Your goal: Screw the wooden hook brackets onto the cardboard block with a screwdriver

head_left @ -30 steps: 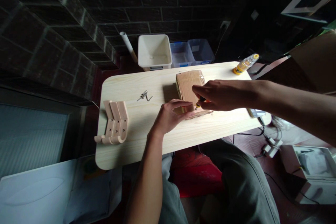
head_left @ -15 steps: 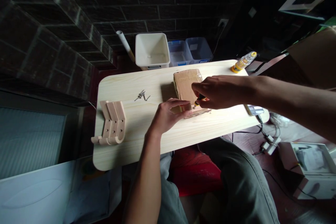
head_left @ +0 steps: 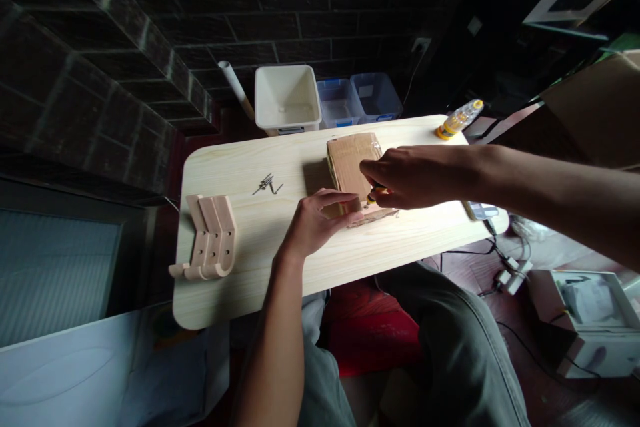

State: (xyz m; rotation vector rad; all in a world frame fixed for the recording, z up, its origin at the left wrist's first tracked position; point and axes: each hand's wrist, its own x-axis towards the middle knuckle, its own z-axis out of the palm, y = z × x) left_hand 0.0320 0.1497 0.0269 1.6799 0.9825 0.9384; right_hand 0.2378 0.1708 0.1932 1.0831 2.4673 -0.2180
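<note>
My left hand (head_left: 316,223) pinches the end of a small wooden piece (head_left: 355,203) between thumb and fingers, at the near edge of a cardboard block (head_left: 353,157). Wrapped in my right hand (head_left: 400,177) is a yellow-and-black screwdriver (head_left: 371,199), pointing down at the wood beside my left fingertips. A small dark round spot, a hole or screw head, shows by its tip. Much of the handle and the wooden piece is hidden by my hands. Several loose screws (head_left: 267,184) lie to the left on the table.
Wooden hooks (head_left: 214,235) lie side by side at the table's (head_left: 260,280) left end. A clear-and-yellow bottle-shaped case (head_left: 459,120) stands at the far right corner, a phone (head_left: 480,211) near the right end. Behind are a white bin (head_left: 287,97) and two blue-tinted boxes (head_left: 376,95).
The view has shifted slightly, moving everything a little left. Both hands keep their places at the block, and the right hand's grip on the screwdriver looks slightly turned.
</note>
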